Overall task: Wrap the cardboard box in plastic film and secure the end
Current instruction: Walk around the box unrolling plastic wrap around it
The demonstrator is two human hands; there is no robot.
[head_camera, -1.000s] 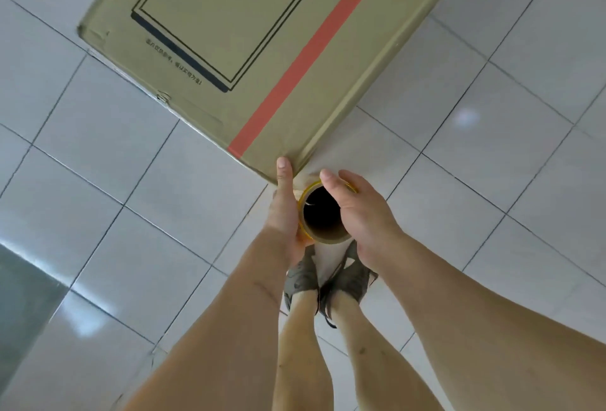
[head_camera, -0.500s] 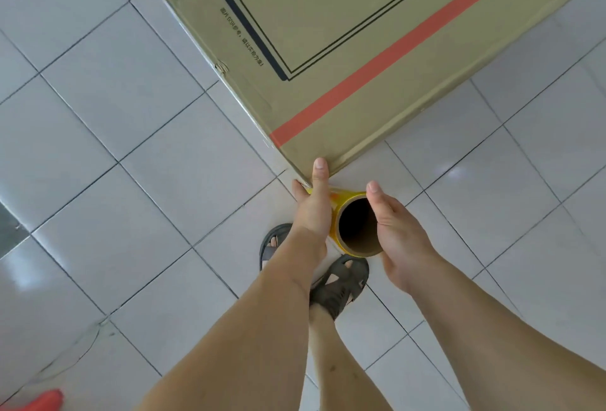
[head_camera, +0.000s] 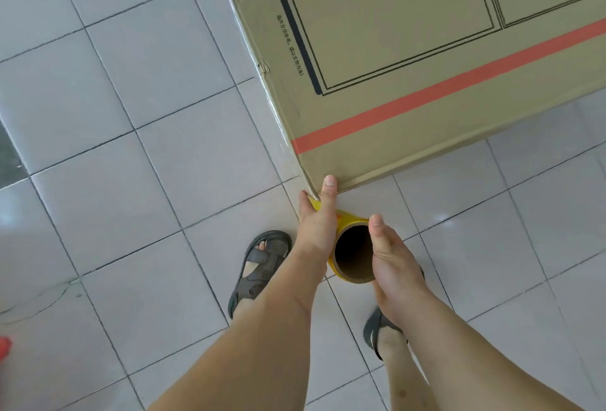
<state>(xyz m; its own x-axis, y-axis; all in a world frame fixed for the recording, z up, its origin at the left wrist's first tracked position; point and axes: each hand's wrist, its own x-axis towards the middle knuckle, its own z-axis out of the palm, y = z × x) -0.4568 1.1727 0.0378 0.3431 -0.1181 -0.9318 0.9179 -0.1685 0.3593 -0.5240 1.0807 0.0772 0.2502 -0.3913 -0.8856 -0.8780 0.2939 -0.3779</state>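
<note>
While both hands' fingers [head_camera: 376,223] grip the film roll [head_camera: 352,255], it stands beside the cardboard box [head_camera: 410,59] corner

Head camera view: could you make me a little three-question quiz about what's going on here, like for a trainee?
1. True or false: the red stripe runs across the top of the cardboard box.
2. Which hands hold the film roll? A) left only B) right only C) both
3. Fill in: the left hand has its thumb tip at the box's near ____.

Key:
1. True.
2. C: the left hand and the right hand sit on either side of the roll.
3. Corner.
</note>
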